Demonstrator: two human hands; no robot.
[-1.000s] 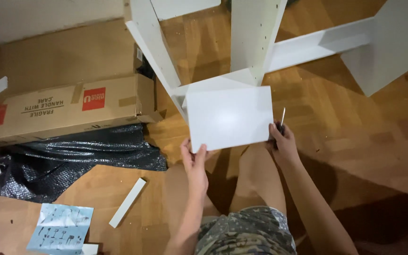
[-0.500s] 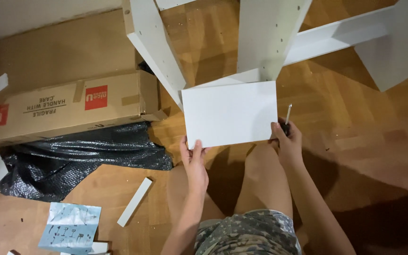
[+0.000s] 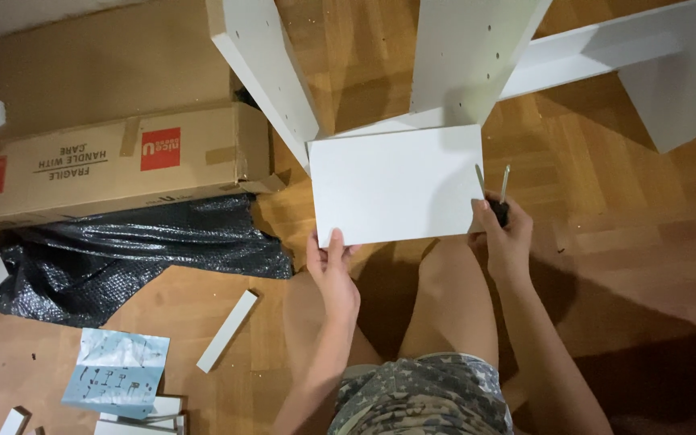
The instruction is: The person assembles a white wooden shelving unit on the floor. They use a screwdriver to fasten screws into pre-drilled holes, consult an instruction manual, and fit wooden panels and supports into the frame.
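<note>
A flat white rectangular panel [image 3: 396, 187] is held up in front of me, above the wooden floor. My left hand [image 3: 330, 264] grips its lower left edge, thumb on the front face. At the panel's lower right edge is my right hand [image 3: 507, 235], closed on a screwdriver [image 3: 499, 200] whose metal shaft points up; its fingers also steady the panel. Behind the panel stands a partly built white furniture frame [image 3: 467, 56] with small drilled holes.
A long cardboard box [image 3: 114, 161] lies at left, with black bubble wrap [image 3: 122, 254] in front of it. A small white strip [image 3: 227, 330] and a folded instruction sheet [image 3: 116, 372] lie on the floor. My bare knees and camouflage shorts [image 3: 424, 395] are below.
The panel and both hands have kept their hold. The view has tilted slightly, so everything sits a little lower in frame.
</note>
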